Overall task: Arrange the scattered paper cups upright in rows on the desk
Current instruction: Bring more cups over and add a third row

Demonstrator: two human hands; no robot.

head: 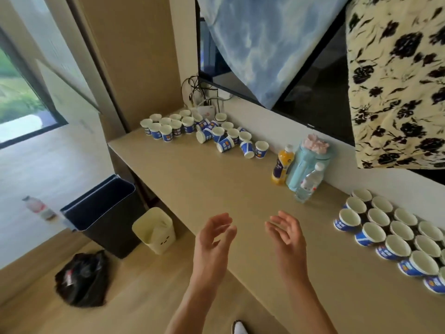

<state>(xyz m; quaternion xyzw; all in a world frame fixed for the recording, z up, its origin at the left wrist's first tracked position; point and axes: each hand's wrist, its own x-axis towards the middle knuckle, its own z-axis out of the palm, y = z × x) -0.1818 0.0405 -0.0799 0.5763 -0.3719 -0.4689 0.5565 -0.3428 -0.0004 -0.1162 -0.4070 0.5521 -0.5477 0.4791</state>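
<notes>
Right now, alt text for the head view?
Both hands, left hand and right hand, hover open and empty over the desk. At right stand rowed upright cups; scattered cups, several tipped, lie at the far end.

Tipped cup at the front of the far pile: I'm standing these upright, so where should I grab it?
Probably grip the tipped cup across its blue side wall, from above: it lies on its side, its mouth facing front-left, so the wall is exposed.

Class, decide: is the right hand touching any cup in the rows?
Apart. Head view shows bare desk between the right hand and the rowed cups.
</notes>
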